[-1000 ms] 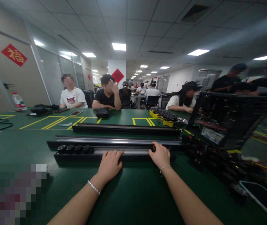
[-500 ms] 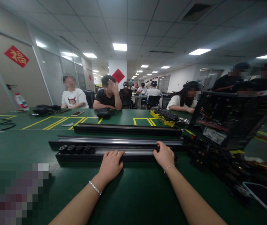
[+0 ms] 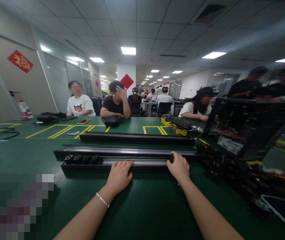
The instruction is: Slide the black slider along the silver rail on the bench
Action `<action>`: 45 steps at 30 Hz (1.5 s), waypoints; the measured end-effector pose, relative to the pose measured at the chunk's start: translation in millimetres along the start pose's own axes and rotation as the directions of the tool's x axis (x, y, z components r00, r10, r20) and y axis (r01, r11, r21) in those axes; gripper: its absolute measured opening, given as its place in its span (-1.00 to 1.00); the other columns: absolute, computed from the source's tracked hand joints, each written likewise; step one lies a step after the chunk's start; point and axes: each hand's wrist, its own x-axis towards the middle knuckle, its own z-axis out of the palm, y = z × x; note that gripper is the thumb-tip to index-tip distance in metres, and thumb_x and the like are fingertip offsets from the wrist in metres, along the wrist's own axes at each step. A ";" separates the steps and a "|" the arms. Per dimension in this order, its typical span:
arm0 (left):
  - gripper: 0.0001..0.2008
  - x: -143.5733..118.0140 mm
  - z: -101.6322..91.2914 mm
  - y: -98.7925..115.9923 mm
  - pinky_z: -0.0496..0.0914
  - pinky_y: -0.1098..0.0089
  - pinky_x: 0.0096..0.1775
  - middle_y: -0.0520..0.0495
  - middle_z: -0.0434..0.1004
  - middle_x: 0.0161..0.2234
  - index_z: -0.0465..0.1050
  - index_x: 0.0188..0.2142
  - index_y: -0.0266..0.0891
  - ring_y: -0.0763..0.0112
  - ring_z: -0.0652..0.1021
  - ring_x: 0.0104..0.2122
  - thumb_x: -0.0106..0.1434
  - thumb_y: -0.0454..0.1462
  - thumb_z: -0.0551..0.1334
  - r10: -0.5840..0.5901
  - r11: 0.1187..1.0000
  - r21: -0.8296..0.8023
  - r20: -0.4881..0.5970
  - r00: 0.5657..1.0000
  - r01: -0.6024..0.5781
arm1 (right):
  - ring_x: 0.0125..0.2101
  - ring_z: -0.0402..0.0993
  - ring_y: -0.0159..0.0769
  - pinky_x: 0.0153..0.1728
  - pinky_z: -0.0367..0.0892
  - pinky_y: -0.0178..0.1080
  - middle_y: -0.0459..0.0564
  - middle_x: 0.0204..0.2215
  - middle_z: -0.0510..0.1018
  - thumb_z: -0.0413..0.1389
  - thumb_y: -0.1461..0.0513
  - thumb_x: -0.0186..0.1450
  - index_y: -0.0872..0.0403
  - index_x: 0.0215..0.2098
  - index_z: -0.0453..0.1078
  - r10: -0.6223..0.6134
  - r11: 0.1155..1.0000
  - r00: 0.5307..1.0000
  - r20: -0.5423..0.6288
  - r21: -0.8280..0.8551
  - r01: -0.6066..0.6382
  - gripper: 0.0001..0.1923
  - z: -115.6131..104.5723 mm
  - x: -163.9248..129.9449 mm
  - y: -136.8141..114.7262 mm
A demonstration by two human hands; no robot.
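A long black trough [image 3: 142, 169] with a shiny grey inner strip lies crosswise on the green table before me. Several small round black parts [image 3: 82, 159] sit in a row at its left end. My left hand [image 3: 119, 175] is bent over the trough's near wall around its middle, fingers on the rim and thumb below. Farther right, the fingers of my right hand [image 3: 179, 166] are closed on a small black part [image 3: 172, 159] at the trough, mostly hidden by them. Two more long black rails lie behind, the nearer [image 3: 129, 150] and the farther [image 3: 137, 138].
An open computer case [image 3: 232, 130] stands at the right, with a dark heap of parts and cables [image 3: 232, 170] before it. A phone [image 3: 282, 210] lies at the near right. Yellow trays [image 3: 166, 122] and several people are across the table.
My right hand has slid slightly to the right along the trough, fingers still closed on the small black part. My left hand stays on the near wall. The view has shifted a little.
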 end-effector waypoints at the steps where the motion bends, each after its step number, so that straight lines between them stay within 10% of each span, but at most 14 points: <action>1: -0.60 0.0 0.3 -0.3 0.13 0.23 -0.04 -0.03 0.45 -0.16 0.28 0.05 -0.05 0.28 0.39 -0.11 0.19 -0.24 0.07 0.002 1.000 -0.003 -0.005 1.000 -0.002 | -0.05 0.29 -0.14 -0.02 0.11 -0.14 0.03 -0.07 0.44 -0.04 0.15 0.18 0.02 0.03 0.28 0.001 1.000 1.000 0.001 0.002 -0.001 -0.56 0.0 -0.1 0.4; 8: -0.62 0.0 -0.8 0.5 0.14 0.24 -0.06 -0.03 0.45 -0.15 0.29 0.04 -0.05 0.29 0.40 -0.12 0.20 -0.24 0.06 -0.001 1.000 -0.008 0.004 1.000 0.001 | 0.04 0.22 -0.09 0.12 -0.16 0.09 0.07 -0.01 0.39 -0.04 0.09 0.16 0.04 0.02 0.27 0.031 0.999 0.999 -0.038 -0.039 -0.032 -0.53 1.8 -2.5 2.8; 45: -0.61 0.4 -6.8 3.7 0.15 0.24 -0.06 -0.05 0.45 -0.12 0.30 0.04 -0.05 0.27 0.39 -0.10 0.20 -0.24 0.05 -0.023 1.000 -0.019 0.045 0.999 0.024 | -0.02 0.21 -0.07 -0.08 0.20 -0.09 0.06 -0.01 0.35 -0.02 0.13 0.14 0.01 0.02 0.28 0.122 0.990 0.993 -0.009 0.073 -0.121 -0.54 -2.2 2.9 19.7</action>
